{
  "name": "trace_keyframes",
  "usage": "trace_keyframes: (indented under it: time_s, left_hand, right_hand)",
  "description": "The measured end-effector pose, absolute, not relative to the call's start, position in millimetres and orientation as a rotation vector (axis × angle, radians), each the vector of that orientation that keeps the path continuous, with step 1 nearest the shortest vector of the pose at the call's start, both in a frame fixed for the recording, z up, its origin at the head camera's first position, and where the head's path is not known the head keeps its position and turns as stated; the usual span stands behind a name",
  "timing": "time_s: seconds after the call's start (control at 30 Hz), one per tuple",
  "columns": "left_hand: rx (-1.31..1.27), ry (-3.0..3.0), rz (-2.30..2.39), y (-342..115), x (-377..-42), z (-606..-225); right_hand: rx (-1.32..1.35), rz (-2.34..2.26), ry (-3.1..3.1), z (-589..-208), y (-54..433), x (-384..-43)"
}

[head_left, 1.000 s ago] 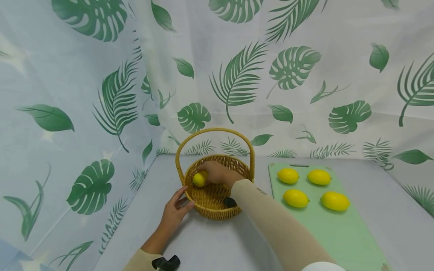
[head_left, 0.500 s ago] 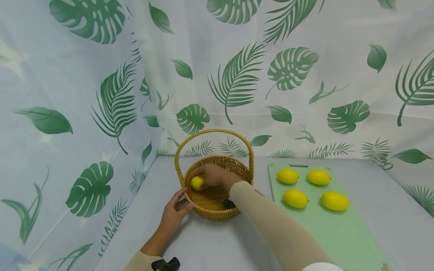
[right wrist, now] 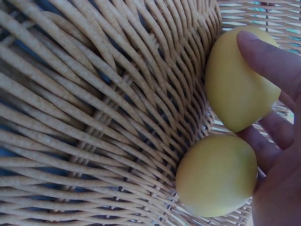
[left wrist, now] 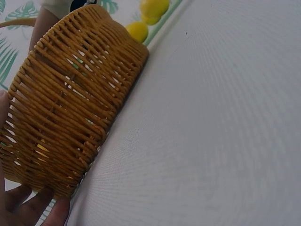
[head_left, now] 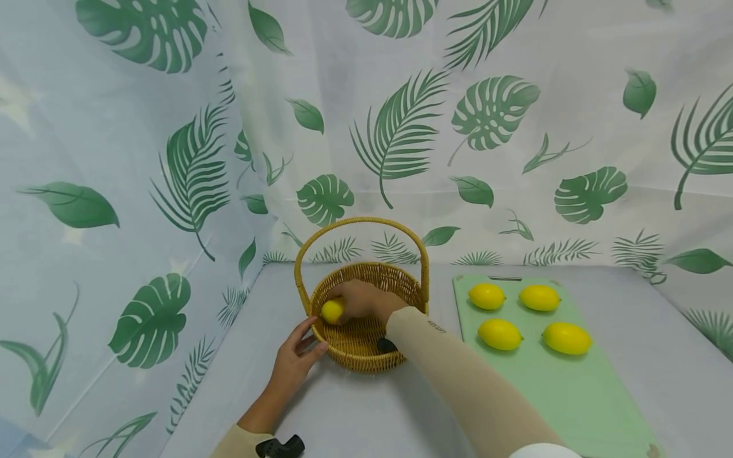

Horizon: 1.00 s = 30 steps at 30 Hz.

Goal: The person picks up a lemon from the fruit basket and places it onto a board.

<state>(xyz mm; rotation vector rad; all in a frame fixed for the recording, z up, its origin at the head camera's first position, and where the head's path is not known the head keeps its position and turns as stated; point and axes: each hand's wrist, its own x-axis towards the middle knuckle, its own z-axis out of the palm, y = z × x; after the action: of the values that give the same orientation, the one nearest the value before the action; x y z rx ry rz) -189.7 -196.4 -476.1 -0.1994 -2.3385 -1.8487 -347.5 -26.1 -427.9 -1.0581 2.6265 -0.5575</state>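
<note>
My right hand (head_left: 357, 300) reaches down inside a round wicker basket (head_left: 366, 362). In the right wrist view, its thumb and fingers hold a lemon (right wrist: 237, 80) against the woven wall. A second lemon (right wrist: 216, 176) lies beside the held one, close to the fingers. Only one lemon (head_left: 332, 312) shows in the basket in the head view; the hand covers part of the inside. My left hand (head_left: 292, 366) touches the basket's left outer wall with spread, fairly straight fingers. In the left wrist view, those fingertips (left wrist: 59, 212) rest at the wall's lower edge.
Right of the basket lies a light green cutting board (head_left: 561, 401) bearing several lemons (head_left: 500, 334). An arched handle (head_left: 363, 220) rises over the basket. The white table (head_left: 366, 413) meets a leaf-patterned cloth backdrop (head_left: 515, 210) behind and at the left.
My right hand and the lemon seen in the basket have shifted slightly left and toward the near wall. The left hand, the basket and the board's lemons stay put.
</note>
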Motion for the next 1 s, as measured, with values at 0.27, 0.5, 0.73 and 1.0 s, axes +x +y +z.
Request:
trace_keyframes:
  time_s: [0.27,0.5,0.73,1.0]
  left_hand:
    - [-0.199,-2.297,-1.847,-197.9,-195.2,-492.2]
    - [-0.19,-2.317,-1.835,-198.7,-197.4,-495.3]
    - [-0.212,-2.294,-1.815,-201.8,-202.8,-506.0]
    - [-0.211,-2.296,-1.801,-202.6,-204.6,-506.6]
  right_hand:
    - [-1.051,-0.579,2.61,-427.7,-23.7,-347.7]
    - [-1.053,-0.556,2.644,-415.5,-20.4,-347.9]
    - [-1.109,-0.542,2.665,-407.2,-15.4,-348.2]
    - [-1.091,-0.516,2.673,-399.2,-10.6,-346.8]
